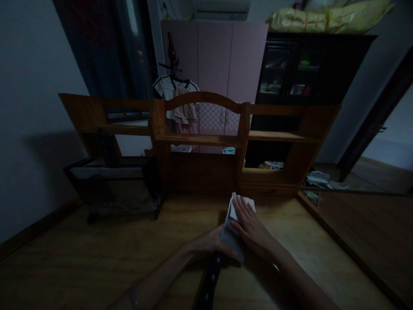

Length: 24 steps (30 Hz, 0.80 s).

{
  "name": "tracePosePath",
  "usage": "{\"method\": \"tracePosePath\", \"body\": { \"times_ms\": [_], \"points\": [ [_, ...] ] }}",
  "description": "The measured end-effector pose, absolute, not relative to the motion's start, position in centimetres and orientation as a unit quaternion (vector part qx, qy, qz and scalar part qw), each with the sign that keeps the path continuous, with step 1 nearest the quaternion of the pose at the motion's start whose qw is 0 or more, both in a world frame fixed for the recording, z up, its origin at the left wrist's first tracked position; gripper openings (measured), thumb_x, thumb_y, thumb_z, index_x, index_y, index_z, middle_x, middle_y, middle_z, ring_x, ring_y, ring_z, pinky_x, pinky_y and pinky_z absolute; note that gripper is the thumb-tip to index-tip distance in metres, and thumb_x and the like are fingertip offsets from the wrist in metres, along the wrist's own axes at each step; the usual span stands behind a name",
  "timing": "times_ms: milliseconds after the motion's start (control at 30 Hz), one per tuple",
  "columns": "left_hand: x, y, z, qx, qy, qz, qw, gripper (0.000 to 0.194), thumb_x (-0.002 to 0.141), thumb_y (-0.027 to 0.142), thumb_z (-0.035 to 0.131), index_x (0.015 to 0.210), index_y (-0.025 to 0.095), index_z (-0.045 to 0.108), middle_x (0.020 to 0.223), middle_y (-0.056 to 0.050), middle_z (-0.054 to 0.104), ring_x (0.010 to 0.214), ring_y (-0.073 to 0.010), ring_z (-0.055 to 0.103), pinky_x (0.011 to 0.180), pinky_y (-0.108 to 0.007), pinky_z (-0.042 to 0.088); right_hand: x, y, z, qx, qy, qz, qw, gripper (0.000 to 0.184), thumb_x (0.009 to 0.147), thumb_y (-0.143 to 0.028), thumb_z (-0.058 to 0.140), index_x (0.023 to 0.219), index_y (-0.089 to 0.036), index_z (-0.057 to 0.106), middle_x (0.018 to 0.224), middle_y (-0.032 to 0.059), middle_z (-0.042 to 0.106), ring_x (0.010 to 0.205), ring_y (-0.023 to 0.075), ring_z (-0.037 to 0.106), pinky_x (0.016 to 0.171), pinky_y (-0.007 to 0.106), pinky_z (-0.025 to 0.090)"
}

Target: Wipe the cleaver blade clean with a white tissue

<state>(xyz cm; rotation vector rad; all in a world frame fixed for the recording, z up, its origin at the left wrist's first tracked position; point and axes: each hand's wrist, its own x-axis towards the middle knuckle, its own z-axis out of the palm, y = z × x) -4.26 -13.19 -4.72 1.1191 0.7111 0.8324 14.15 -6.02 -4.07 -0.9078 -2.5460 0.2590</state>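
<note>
A white folded sheet of paper (232,234) lies on the wooden desk (129,258) just in front of the shelf unit. My right hand (250,224) rests flat on top of the paper with its fingers stretched out toward the shelf. My left hand (209,245) is at the paper's near left edge, fingers curled against it. A long dark object with pale dots (209,282), like a strap or ruler, runs from under the paper toward me.
A wooden shelf unit (200,140) with an arched top stands at the desk's back edge. A dark rack (112,181) sits at the left. Behind are a pink wardrobe (226,60), hanging clothes (180,103) and a dark cabinet (290,73). The room is dim.
</note>
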Motion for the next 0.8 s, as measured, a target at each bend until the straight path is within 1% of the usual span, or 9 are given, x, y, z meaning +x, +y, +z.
{"method": "tracePosePath", "body": {
  "times_ms": [133,233,300,400,467,600,700,800],
  "points": [
    [-4.2,-13.4,-4.6,0.503,0.327,0.378,0.705,0.074,0.055,0.012,0.083,0.123,0.019,0.056,0.112,-0.007,0.066,0.103,-0.0246,0.061,0.09,-0.037,0.046,14.1,-6.1,-3.9,-0.319,-0.918,0.107,0.212,0.069,0.098,-0.051,0.031,0.15,-0.028,-0.008,0.159,-0.0003,-0.005,0.146,0.0204,-0.005,0.12,0.046,0.009],
    [-4.2,-13.5,-4.7,0.498,0.323,0.383,0.708,0.065,0.059,0.011,0.079,0.12,0.02,0.058,0.107,-0.004,0.068,0.101,-0.0247,0.062,0.087,-0.036,0.046,14.0,-6.2,-3.7,-0.318,-0.917,0.117,0.212,0.069,0.098,-0.052,0.032,0.15,-0.028,-0.007,0.159,0.0003,-0.005,0.146,0.0203,-0.002,0.12,0.045,0.009],
    [-4.2,-13.6,-4.6,0.491,0.317,0.386,0.714,0.062,0.061,0.01,0.077,0.119,0.021,0.059,0.107,-0.003,0.068,0.101,-0.0245,0.062,0.087,-0.035,0.046,14.0,-6.3,-3.7,-0.316,-0.917,0.126,0.21,0.069,0.098,-0.052,0.032,0.15,-0.028,-0.006,0.159,0.0005,-0.006,0.146,0.0208,-0.001,0.12,0.046,0.01],
    [-4.2,-13.6,-4.2,0.482,0.313,0.392,0.718,0.066,0.056,0.007,0.078,0.118,0.019,0.06,0.109,-0.005,0.067,0.102,-0.0232,0.061,0.089,-0.034,0.045,14.0,-6.4,-3.8,-0.313,-0.917,0.136,0.205,0.069,0.098,-0.052,0.032,0.15,-0.028,-0.006,0.158,0.0001,-0.007,0.146,0.0218,-0.001,0.12,0.046,0.012],
    [-4.1,-13.6,-4.0,0.472,0.315,0.399,0.72,0.064,0.055,0.006,0.078,0.116,0.018,0.061,0.107,-0.006,0.068,0.101,-0.0221,0.061,0.088,-0.032,0.046,13.9,-6.5,-3.8,-0.311,-0.919,0.14,0.198,0.069,0.098,-0.052,0.032,0.15,-0.029,-0.006,0.159,-0.0006,-0.006,0.146,0.0219,-0.001,0.12,0.046,0.013],
    [-3.9,-13.4,-4.2,0.455,0.33,0.416,0.715,0.052,0.057,0.005,0.075,0.107,0.015,0.065,0.096,-0.004,0.068,0.092,-0.0198,0.062,0.079,-0.028,0.046,13.4,-7.4,-3.6,-0.291,-0.927,0.148,0.184,0.067,0.098,-0.051,0.031,0.151,-0.029,-0.005,0.159,-0.0014,-0.005,0.146,0.0211,-0.001,0.121,0.045,0.011],
    [-3.9,-13.0,-5.1,0.451,0.348,0.424,0.704,0.049,0.053,0.003,0.073,0.101,0.013,0.068,0.091,-0.004,0.068,0.086,-0.0184,0.061,0.074,-0.025,0.045,12.8,-8.3,-3.3,-0.264,-0.934,0.166,0.175,0.065,0.099,-0.049,0.03,0.151,-0.03,-0.004,0.159,-0.0026,-0.005,0.146,0.0212,-0.001,0.121,0.045,0.01],
    [-3.9,-12.8,-5.8,0.449,0.345,0.442,0.696,0.048,0.055,0.004,0.071,0.101,0.012,0.068,0.089,-0.004,0.068,0.085,-0.0186,0.061,0.075,-0.026,0.045,12.5,-8.9,-3.1,-0.249,-0.937,0.175,0.171,0.064,0.099,-0.048,0.03,0.151,-0.031,-0.005,0.159,-0.0035,-0.006,0.146,0.0216,-0.001,0.12,0.046,0.01]
  ]
}}
